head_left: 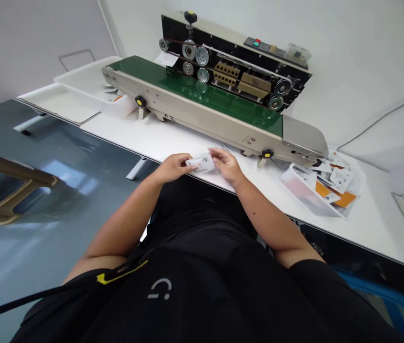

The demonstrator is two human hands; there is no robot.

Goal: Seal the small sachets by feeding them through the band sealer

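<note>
Both of my hands hold one small white packet (pixel 202 162) just above the near edge of the white table (pixel 159 138). My left hand (pixel 174 167) pinches its left end with closed fingers. My right hand (pixel 226 164) grips the right end, fingers curled over the top. Right behind the packet stands a band sealing machine (pixel 223 125) with a green conveyor belt (pixel 202 93) running from left to right.
A clear tray (pixel 307 193) with several white and orange packets lies at the right end of the machine. White trays (pixel 80 83) sit at its left end, one holding a few packets. A wooden chair (pixel 5 188) stands on the grey floor at left.
</note>
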